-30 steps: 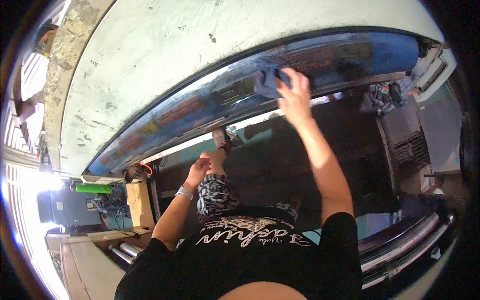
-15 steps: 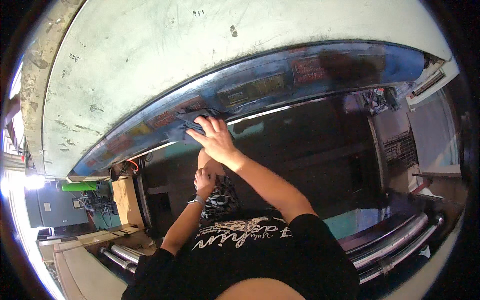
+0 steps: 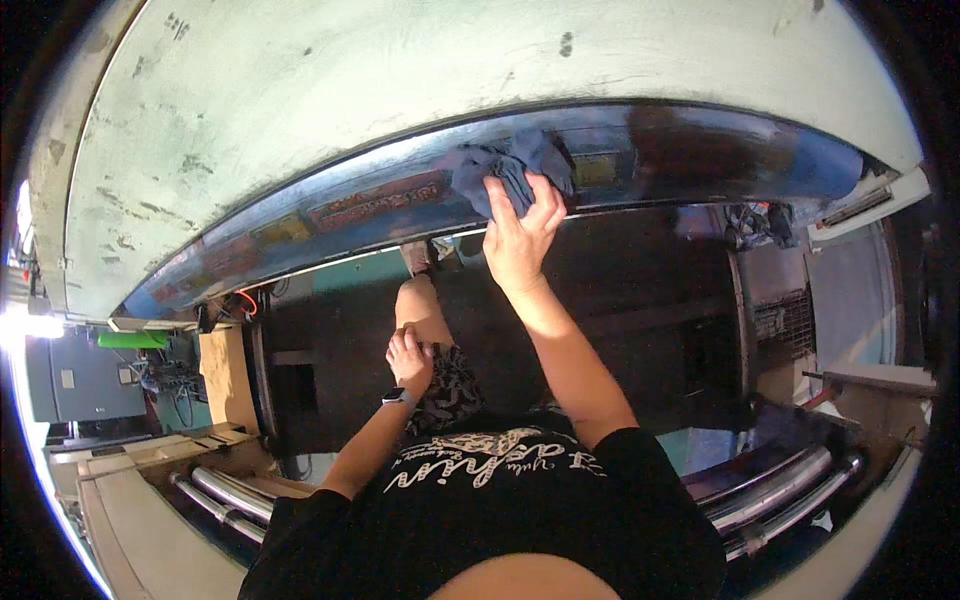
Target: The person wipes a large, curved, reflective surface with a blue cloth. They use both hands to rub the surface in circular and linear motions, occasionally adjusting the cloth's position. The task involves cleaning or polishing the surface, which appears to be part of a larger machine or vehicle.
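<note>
My right hand (image 3: pixel 520 235) reaches up and presses a crumpled blue-grey cloth (image 3: pixel 508 166) against the dark blue curved edge (image 3: pixel 330 215) of a large pale green machine cylinder (image 3: pixel 380 90). The cloth sits near the middle of that blue band, fingers spread over its lower part. My left hand (image 3: pixel 408 358), with a watch on the wrist, rests on my raised knee (image 3: pixel 420 310) in patterned shorts and holds nothing.
Shiny metal rollers lie at the lower left (image 3: pixel 215 495) and lower right (image 3: pixel 780 500). A dark machine cavity (image 3: pixel 650 300) opens below the blue band. A cardboard box (image 3: pixel 222 365), a green object (image 3: pixel 132 340) and a grey cabinet (image 3: pixel 80 380) stand at the left.
My right hand with the cloth swept left along the blue band, then came back right toward the middle. My left hand stayed on the knee.
</note>
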Demonstrator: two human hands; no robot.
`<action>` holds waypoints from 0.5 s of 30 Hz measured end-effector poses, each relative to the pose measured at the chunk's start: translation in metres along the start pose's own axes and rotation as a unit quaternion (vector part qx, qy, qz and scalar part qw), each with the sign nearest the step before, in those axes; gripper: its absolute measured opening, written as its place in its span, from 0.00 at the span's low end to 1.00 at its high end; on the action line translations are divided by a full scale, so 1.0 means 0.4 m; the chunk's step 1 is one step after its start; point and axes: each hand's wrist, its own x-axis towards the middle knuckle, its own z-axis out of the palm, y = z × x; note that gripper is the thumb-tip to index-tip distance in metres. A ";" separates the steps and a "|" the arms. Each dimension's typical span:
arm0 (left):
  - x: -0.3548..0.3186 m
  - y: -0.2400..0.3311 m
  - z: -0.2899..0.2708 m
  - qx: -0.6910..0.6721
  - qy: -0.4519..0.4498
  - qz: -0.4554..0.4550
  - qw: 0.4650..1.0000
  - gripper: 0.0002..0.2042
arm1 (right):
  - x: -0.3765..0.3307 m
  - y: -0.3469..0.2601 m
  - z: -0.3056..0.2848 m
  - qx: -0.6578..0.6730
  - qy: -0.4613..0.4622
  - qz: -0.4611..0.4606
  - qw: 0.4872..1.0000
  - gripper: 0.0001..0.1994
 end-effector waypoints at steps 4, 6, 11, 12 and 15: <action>0.008 0.012 0.012 -0.002 0.030 0.025 0.999 0.25 | -0.036 0.025 0.003 0.026 -0.022 -0.052 0.998 0.31; 0.015 0.019 0.004 0.005 0.031 0.009 0.999 0.26 | -0.072 0.030 -0.009 0.006 -0.049 -0.058 0.997 0.23; 0.040 0.052 -0.001 -0.005 0.046 0.018 0.999 0.25 | -0.023 -0.024 -0.074 0.069 -0.073 -0.021 0.995 0.29; 0.040 0.040 0.015 -0.005 0.054 0.014 0.998 0.26 | -0.004 -0.048 -0.083 0.086 -0.055 -0.032 0.994 0.30; 0.037 0.057 0.013 -0.017 0.036 0.019 0.999 0.26 | 0.053 -0.058 -0.058 0.074 -0.070 -0.043 0.994 0.29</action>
